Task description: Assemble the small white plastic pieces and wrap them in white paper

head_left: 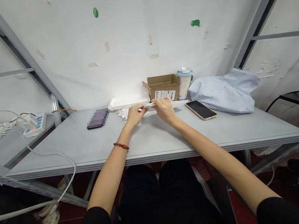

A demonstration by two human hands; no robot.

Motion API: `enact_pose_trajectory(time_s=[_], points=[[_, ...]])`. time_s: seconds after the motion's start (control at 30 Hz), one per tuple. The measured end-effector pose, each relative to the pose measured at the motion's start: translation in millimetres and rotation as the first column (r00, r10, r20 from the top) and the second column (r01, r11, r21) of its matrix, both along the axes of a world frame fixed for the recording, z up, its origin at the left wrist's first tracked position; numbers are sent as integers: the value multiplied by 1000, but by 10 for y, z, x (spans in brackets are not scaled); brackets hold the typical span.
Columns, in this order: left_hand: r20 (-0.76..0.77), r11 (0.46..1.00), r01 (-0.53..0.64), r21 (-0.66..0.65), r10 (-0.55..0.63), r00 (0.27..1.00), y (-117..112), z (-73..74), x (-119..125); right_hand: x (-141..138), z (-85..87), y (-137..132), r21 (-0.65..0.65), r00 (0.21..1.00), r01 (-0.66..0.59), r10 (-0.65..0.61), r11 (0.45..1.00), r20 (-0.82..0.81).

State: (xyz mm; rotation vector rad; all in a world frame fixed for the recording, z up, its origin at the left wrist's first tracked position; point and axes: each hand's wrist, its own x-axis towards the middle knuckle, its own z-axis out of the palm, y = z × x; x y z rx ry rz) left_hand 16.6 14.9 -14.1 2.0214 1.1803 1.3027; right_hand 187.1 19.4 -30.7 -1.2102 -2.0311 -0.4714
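Observation:
Both my arms reach out over a grey table. My left hand, with a red bead bracelet on its wrist, is closed on the left end of a thin white flat piece. My right hand pinches the same white piece from the right. More white pieces lie in a small heap just left of my hands, and another white flat piece sticks out to the right. What exactly the white piece is I cannot make out.
Behind my hands stand an open cardboard box and a lidded cup. A phone lies face up at the right beside a light blue cloth. A dark phone lies left. A power strip with cables sits far left.

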Motion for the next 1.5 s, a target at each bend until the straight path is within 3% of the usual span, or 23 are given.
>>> enact_pose_trajectory(time_s=[0.17,0.4,0.53,0.7,0.77,0.83,0.93,1.03,1.13,1.27,1.37,1.5], points=[[225,989,-32,-141,64,972,0,14,65,48,114,-80,25,991,127,-126,992,-32],[400,944,-39,-329,177,899,12,6,150,117,72,-65,-192,984,17,18,981,177],[393,919,26,-392,142,908,27,-23,241,160,36,-31,-295,971,78,-6,952,238],[235,931,103,-349,-20,972,70,-89,336,262,-13,38,-374,963,181,-86,909,255],[89,953,134,-272,-114,989,88,-127,354,291,-49,70,-395,953,227,-120,890,278],[-149,983,116,-145,-138,979,96,-166,360,300,-92,101,-405,941,273,-155,873,300],[-537,996,47,76,1,843,77,-209,352,283,-160,143,-398,927,324,-204,858,315],[-752,974,58,218,129,647,46,-225,353,260,-214,182,-411,921,353,-236,840,309],[-826,953,105,285,189,531,40,-240,374,258,-238,213,-453,921,368,-250,812,300],[-858,943,112,313,230,459,69,-280,387,276,-238,234,-545,932,346,-215,764,291],[-867,944,93,316,248,431,89,-304,363,271,-236,227,-576,943,317,-186,754,275],[-855,942,74,326,260,449,94,-305,335,213,-234,193,-582,948,299,-163,756,275]])
